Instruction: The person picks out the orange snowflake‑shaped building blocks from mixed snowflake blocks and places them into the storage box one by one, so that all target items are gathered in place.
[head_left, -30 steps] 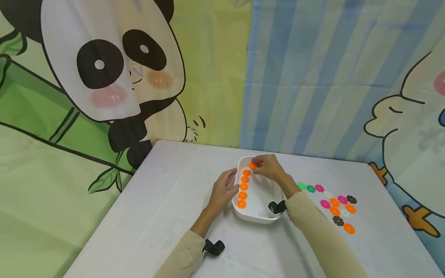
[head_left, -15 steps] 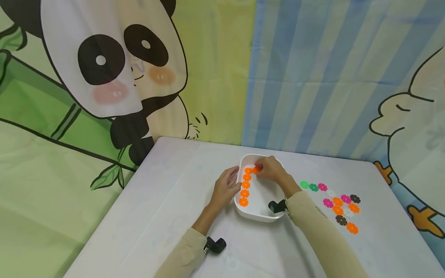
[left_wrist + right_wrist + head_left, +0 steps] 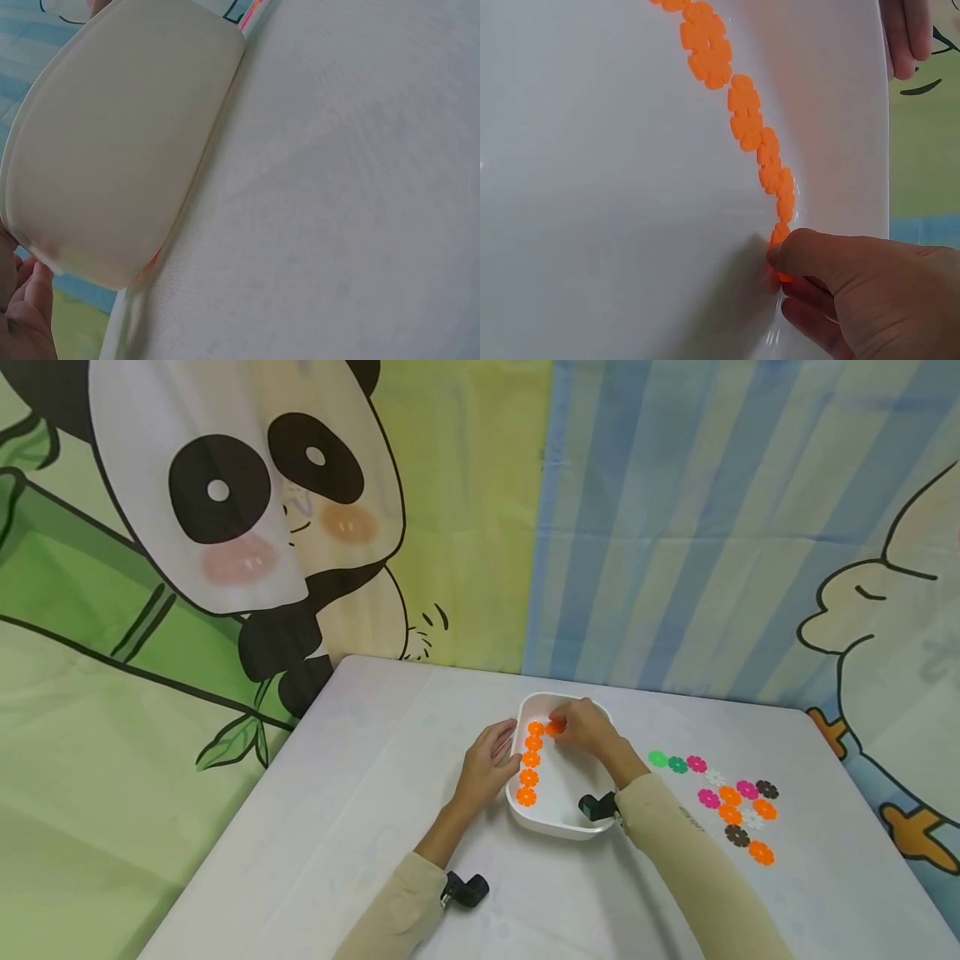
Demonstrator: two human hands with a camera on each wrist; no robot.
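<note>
My right hand pinches an orange flower-shaped plastic disc between thumb and fingers, down at the far end of the white tray's floor. Several like orange discs form a line along the tray's left side, and the pinched one sits at the far end of that line, just to its right. Against the tray's outer left wall rests my left hand, fingers spread toward the far end and thumb at the rim. The left wrist view shows mostly the tray's outer wall, with fingertips at its lower left.
Right of the tray, loose flower discs lie on the white table: green, pink, orange, brown and white ones. A cartoon-printed curtain hangs behind the table's far edge.
My right hand has brought the orange disc from the tray's far rim down to the floor, slightly right of the line. The left hand keeps its place at the tray.
</note>
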